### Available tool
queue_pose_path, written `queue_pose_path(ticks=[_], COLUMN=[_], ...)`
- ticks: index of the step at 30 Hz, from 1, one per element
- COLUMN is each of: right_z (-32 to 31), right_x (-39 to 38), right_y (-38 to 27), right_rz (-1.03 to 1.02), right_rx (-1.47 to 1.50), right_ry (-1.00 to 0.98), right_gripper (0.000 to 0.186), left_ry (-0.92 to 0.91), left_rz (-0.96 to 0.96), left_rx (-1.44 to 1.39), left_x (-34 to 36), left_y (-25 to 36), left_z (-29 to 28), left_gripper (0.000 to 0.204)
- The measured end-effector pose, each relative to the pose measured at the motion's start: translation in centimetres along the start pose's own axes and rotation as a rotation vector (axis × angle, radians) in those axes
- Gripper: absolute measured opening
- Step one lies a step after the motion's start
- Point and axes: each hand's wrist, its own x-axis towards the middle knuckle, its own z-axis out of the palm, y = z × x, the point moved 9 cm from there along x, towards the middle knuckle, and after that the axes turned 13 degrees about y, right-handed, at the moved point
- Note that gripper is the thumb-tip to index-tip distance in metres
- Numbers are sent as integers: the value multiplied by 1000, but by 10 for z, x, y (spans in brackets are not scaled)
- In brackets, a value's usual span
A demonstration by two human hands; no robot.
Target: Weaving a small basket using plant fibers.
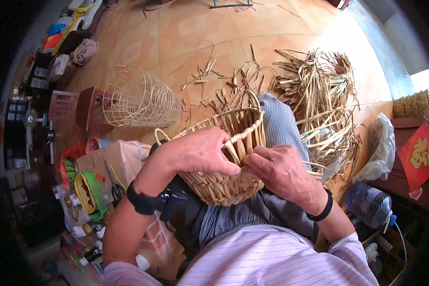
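Note:
A woven straw basket [219, 183] with two loop handles rests tilted on my lap, its opening turned away from me. My left hand [200, 151] grips its near rim, fingers reaching inside and thumb lying along the outer wall. Close beside that thumb, my right hand [281, 172] is closed, thumb and forefinger pinched at the wall on a straw strand. Most of that strand is hidden by the fingers. Pale strand lengths [317, 167] show just past the right hand's outer edge.
A pile of dried straw [314, 81] lies on the tiled floor at the right, with loose scraps [231, 88] beyond the basket. An open wire-like frame [145, 102] lies left. Scissors [115, 183] and a yellow basket [86, 190] are near my left arm; a water jug [369, 205] stands right.

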Motion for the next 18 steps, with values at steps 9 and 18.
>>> queue_pose_path(ticks=[9,18], right_z=[0,-1], right_x=[1,2], right_y=[-1,-6], right_rz=[28,30], right_rx=[18,16], right_ry=[30,93], right_gripper=[19,19], left_ry=[292,491], left_rz=[-32,-68], left_rx=[-56,53], left_x=[-7,-7], left_y=[10,13], left_z=[-13,-10], left_gripper=[32,29])
